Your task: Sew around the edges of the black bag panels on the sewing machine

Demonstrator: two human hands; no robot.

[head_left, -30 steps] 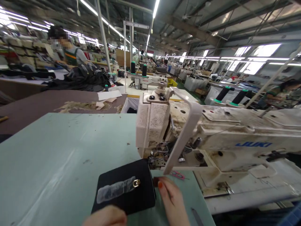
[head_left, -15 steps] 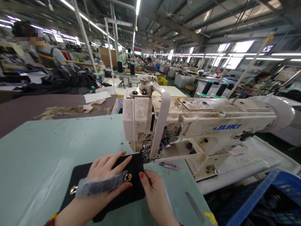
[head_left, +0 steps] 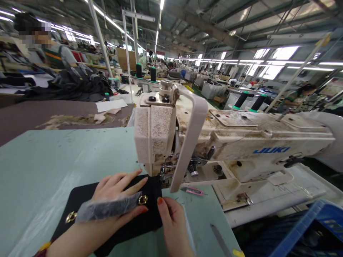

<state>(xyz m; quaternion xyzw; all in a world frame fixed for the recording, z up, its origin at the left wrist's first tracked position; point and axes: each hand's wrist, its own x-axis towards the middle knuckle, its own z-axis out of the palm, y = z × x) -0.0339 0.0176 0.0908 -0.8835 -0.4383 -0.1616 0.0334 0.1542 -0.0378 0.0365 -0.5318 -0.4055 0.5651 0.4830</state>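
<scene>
A flat black bag panel (head_left: 152, 210) lies on the pale green table, its upper right corner at the needle area of the sewing machine (head_left: 154, 135). Across it runs a carrying handle wrapped in clear plastic (head_left: 111, 208), with a gold ring fitting at each end. My left hand (head_left: 115, 187) lies open and flat on the panel, passed under the handle, fingers spread toward the machine. With thumb and bent fingers, my right hand (head_left: 173, 217) pinches the panel's right edge; the fingers beneath are partly hidden.
Pink thread snips (head_left: 193, 191) lie beside the machine bed, and a thin metal blade (head_left: 221, 240) is nearer the front. A blue plastic crate (head_left: 294, 228) stands at the lower right. Dark fabric pieces (head_left: 69, 85) are heaped at the left, near another person.
My view has shifted slightly, and the machine looks a little larger. The panel and both hands appear slightly farther left, with the same hold.
</scene>
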